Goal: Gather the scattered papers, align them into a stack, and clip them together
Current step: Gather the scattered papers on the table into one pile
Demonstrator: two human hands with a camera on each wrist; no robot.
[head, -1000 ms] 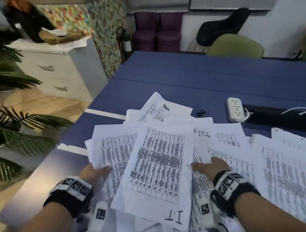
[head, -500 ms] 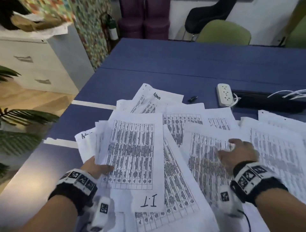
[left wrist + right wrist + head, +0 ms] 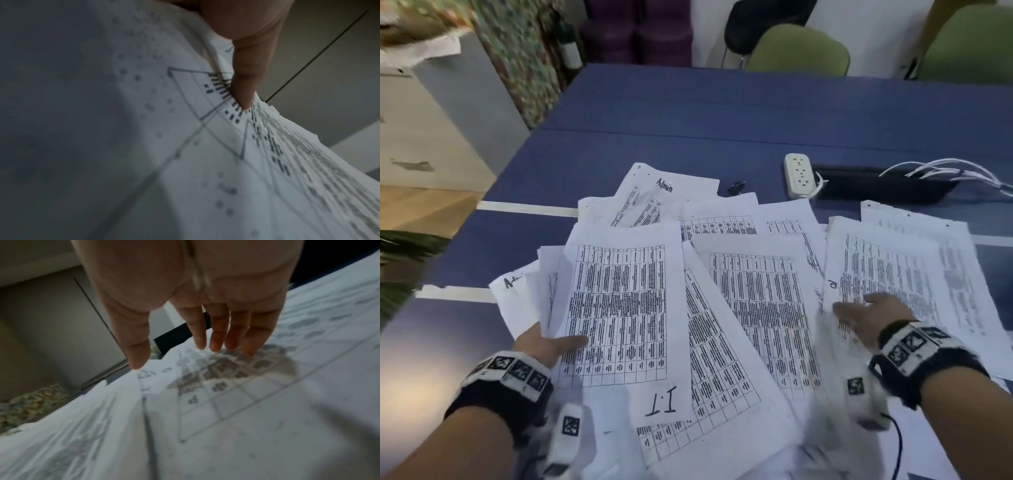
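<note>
Several white printed sheets with tables lie fanned over the blue table [image 3: 688,113]. My left hand [image 3: 551,342] pinches a small bunch of sheets at its left edge, thumb on top of the sheet marked "I.T" [image 3: 619,308]; in the left wrist view the thumb [image 3: 244,91] presses on the print. My right hand [image 3: 869,315] lies flat with straight fingers [image 3: 218,340] on a sheet at the right [image 3: 887,267]. A small black binder clip [image 3: 736,187] sits beyond the papers.
A white power strip [image 3: 798,174] and a black cable tray [image 3: 883,186] with white wires lie at the right rear. Green chairs [image 3: 796,51] stand behind the table. A drawer cabinet [image 3: 421,113] and a plant are to the left of the table edge.
My right hand has moved from the middle sheets over to the right-hand sheet. The left hand keeps hold of its bunch, which has shifted slightly left.
</note>
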